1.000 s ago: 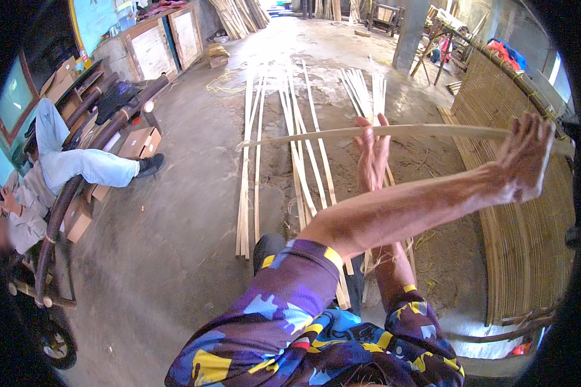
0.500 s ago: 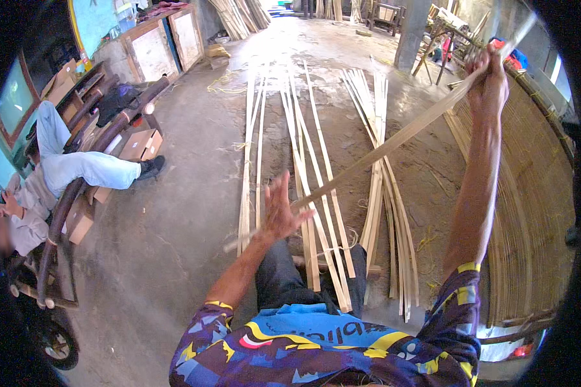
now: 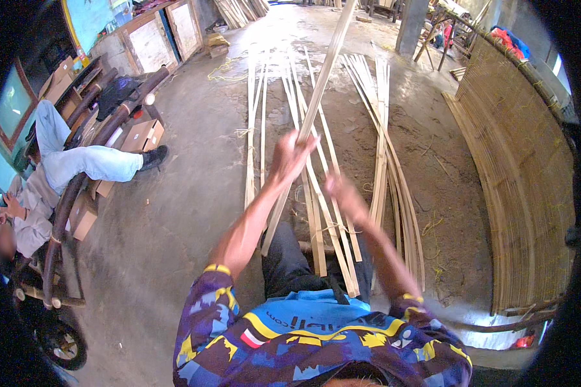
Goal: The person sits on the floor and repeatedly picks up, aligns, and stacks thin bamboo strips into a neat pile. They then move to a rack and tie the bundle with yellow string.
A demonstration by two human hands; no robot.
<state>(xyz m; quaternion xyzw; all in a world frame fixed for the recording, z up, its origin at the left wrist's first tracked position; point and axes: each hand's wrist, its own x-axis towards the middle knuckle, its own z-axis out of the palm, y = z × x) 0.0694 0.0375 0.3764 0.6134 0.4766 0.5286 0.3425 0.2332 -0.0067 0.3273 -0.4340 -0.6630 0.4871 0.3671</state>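
Note:
My left hand is wrapped round a long pale bamboo strip, which slants from beside my left knee up past the top edge of the view. Close by on the right, my right hand is smeared by motion. It is apart from the held strip, over the loose bamboo strips between my legs. More strips lie lengthwise on the floor ahead, one group at left and a crossing bundle at right.
A large slatted bamboo panel stands along the right side. At left, a person reclines on a log bench, with cardboard boxes beside it. A concrete pillar rises at the far right. Wooden cabinets line the far left.
My right hand has let go of the strip's upper part and swung down and left toward my left hand. My left hand has closed round the strip, which now stands steeper.

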